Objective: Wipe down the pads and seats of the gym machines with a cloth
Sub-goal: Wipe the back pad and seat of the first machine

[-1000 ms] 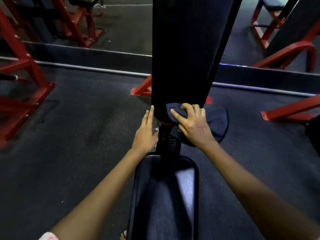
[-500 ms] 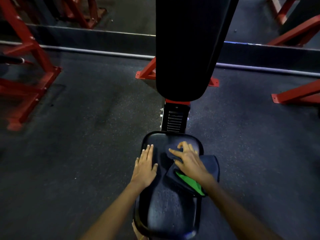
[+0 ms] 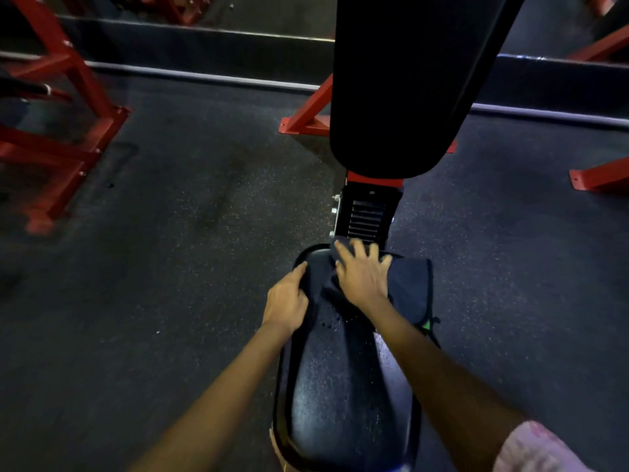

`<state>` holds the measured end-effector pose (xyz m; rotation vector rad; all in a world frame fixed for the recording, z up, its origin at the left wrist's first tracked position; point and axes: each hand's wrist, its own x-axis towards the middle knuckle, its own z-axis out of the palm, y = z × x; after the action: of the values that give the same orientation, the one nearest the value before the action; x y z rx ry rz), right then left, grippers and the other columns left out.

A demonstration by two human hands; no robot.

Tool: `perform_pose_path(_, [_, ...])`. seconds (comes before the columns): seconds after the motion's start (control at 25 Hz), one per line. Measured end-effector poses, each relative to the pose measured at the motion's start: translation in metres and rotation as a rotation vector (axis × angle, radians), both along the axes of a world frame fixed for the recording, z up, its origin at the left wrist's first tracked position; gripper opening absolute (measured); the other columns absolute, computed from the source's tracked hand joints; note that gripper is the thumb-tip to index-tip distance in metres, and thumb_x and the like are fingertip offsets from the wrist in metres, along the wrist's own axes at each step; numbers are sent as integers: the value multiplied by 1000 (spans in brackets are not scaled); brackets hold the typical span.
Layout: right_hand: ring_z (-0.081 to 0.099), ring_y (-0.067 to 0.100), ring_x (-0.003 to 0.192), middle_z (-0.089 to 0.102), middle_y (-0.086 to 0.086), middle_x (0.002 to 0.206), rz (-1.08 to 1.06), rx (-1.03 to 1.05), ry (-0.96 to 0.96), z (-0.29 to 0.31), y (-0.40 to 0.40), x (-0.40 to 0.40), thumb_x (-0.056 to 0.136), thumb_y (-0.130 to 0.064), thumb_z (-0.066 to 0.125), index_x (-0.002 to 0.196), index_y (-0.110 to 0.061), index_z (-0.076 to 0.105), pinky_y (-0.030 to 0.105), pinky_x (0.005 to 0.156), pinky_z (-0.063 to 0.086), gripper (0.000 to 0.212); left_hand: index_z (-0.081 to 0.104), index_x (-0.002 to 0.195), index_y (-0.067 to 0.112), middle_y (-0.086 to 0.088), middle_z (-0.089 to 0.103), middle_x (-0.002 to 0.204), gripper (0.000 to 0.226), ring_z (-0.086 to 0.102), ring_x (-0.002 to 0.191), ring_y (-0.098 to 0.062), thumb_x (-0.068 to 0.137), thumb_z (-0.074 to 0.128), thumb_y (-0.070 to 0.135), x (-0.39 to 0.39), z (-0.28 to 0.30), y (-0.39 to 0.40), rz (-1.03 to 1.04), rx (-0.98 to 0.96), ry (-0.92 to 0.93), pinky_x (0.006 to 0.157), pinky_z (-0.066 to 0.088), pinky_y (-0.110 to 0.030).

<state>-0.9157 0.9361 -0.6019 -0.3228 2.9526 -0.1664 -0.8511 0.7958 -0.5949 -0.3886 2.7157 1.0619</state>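
Observation:
A black bench seat [image 3: 343, 383] runs from bottom centre upward, its surface speckled with droplets. Beyond it rises the black back pad [image 3: 408, 80] on a red and black hinge [image 3: 369, 212]. A dark blue cloth [image 3: 410, 287] with a green tag lies over the seat's far right end and hangs off the edge. My right hand [image 3: 362, 275] presses flat on the cloth, fingers spread toward the hinge. My left hand [image 3: 287, 299] rests on the seat's far left edge, fingers curving over the rim.
Dark speckled rubber floor surrounds the bench. Red machine frames stand at the left [image 3: 64, 131] and far right [image 3: 599, 175]. A red bench foot [image 3: 306, 117] sits behind the back pad. A low dark ledge with a pale strip [image 3: 204, 74] crosses the back.
Both hands came down from the bottom of the back pad onto the seat. The right hand has pushed the cloth to the seat's far end; the left slid to the left rim.

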Motion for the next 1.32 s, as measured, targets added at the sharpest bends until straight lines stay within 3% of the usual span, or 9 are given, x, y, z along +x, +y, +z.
perform_pose_path(0.08, [32,32,124,34,1,145,-21,-19,-38,5,-17,-11,97,-35,40,144,-30,34,48,98,27,47,31,144,14,-8,49,139,62,51,122,-24,86,36,-6,-4,-1,-3,76,68,22,103,33,-27])
perform_pose_path(0.24, [44,34,115,47,4,139,595,-115,-1,-1,-20,17,87,-30,51,135,-29,50,48,92,33,48,22,147,11,-9,33,150,61,40,132,-19,90,37,-5,-5,1,-12,203,163,36,107,25,-23])
perform_pose_path(0.44, [34,29,122,35,-1,144,126,-17,-35,2,-22,-10,94,-36,44,142,-34,37,45,96,27,49,20,146,10,-8,24,151,57,51,119,-20,94,39,-3,-5,1,-16,179,231,4,96,29,-15])
perform_pose_path(0.6, [49,32,106,53,3,130,646,-89,0,-4,-17,17,83,-34,45,128,-30,56,45,83,37,47,29,140,-2,-18,34,143,54,39,129,-28,87,38,-10,-8,-3,-15,167,179,42,103,19,-13])
perform_pose_path(0.8, [34,30,122,36,0,145,94,-18,-34,-4,-7,-8,94,-38,44,142,-34,36,45,96,27,49,28,142,8,-11,42,140,55,40,130,-25,90,35,-7,-10,-13,-13,173,385,-35,111,30,-39])
perform_pose_path(0.92, [45,31,111,48,2,136,386,-81,21,-1,-11,21,88,-36,42,136,-32,48,44,88,35,49,24,144,12,-10,42,140,47,43,128,-29,99,37,12,-18,-17,-15,386,528,3,110,32,-43])
perform_pose_path(1.04, [54,29,96,59,2,123,553,-82,24,-6,18,20,81,-39,37,126,-33,59,41,77,41,50,20,148,20,-2,36,148,50,35,135,-21,101,31,34,-21,-13,-15,168,339,-65,114,24,-37])
perform_pose_path(1.16, [40,29,116,42,0,141,284,-9,-24,-7,35,-5,93,-38,43,141,-37,39,43,90,31,48,30,145,18,-3,35,149,49,29,138,-20,101,26,39,-24,-12,-12,-93,18,-96,113,15,-31])
perform_pose_path(1.32, [32,29,125,33,3,146,-193,-42,-47,-4,69,6,96,-37,42,145,-34,31,46,100,27,50,47,135,10,-9,47,137,52,41,129,-26,101,24,41,-31,-7,-16,-98,13,-121,109,28,-35])
